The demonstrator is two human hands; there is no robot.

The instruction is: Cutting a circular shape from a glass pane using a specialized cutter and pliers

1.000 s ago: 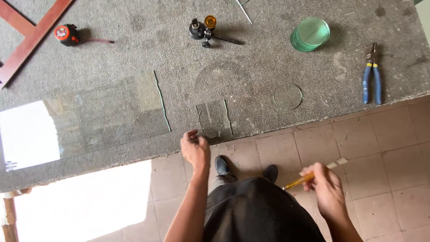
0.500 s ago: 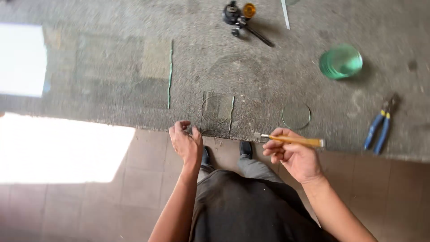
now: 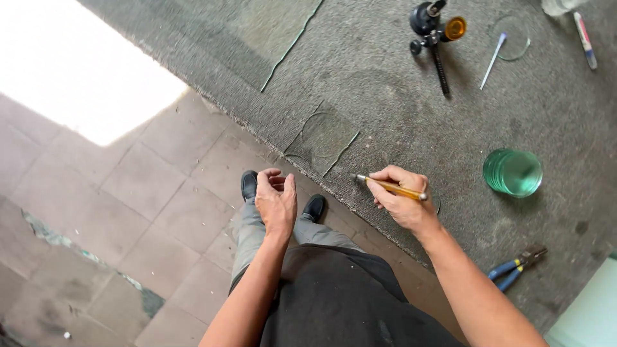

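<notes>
Cutter point(image 3: 392, 187) is being gripped by right hand point(image 3: 402, 199), tip nearing glass point(image 3: 321, 138) at 10 o'clock; left hand point(image 3: 276, 202) is curling empty.

No packages, labels, signs or screens

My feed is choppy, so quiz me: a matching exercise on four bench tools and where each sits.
Things:
1. yellow-handled cutter
2. green glass discs
3. blue-handled pliers
4. black compass cutter

Places:
A. far side of the bench, top of view
B. in the right hand
C. near bench edge, right of the right forearm
D. stacked right of the right hand

Pairs: 1-B, 2-D, 3-C, 4-A
</notes>
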